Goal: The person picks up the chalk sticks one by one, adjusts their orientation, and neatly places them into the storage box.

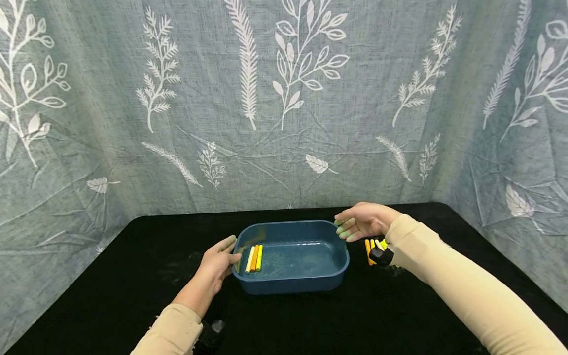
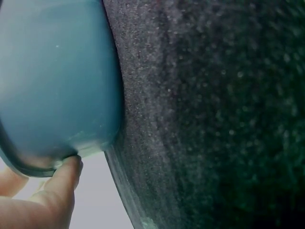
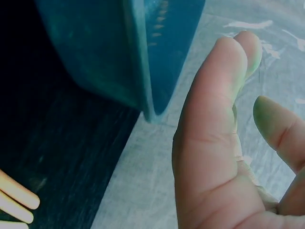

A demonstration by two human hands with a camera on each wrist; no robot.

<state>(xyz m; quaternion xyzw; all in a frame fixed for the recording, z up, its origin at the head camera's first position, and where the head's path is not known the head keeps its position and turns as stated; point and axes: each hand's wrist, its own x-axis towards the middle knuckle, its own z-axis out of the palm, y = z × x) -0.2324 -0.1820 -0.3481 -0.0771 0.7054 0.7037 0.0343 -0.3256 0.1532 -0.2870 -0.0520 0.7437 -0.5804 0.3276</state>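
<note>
In the head view a dark blue basin [image 1: 293, 285] stands in the middle of the black table. Inside it, at the left end, lie three chalk sticks [image 1: 254, 259]: pale, orange and yellow. My left hand [image 1: 217, 264] grips the basin's left end, thumb over the rim; its finger [image 2: 64, 183] presses under the rim in the left wrist view. By the right end my right hand [image 1: 364, 222] holds nothing, its fingers extended. The right wrist view has these fingers [image 3: 209, 119] apart from the rim, green smudges on the tips.
More chalk sticks, orange, yellow and white [image 1: 370, 249], lie right of the basin, partly hidden by the right wrist. A grey curtain [image 1: 266, 148] with white leaf patterns hangs behind the black table [image 1: 146, 276] and along its sides.
</note>
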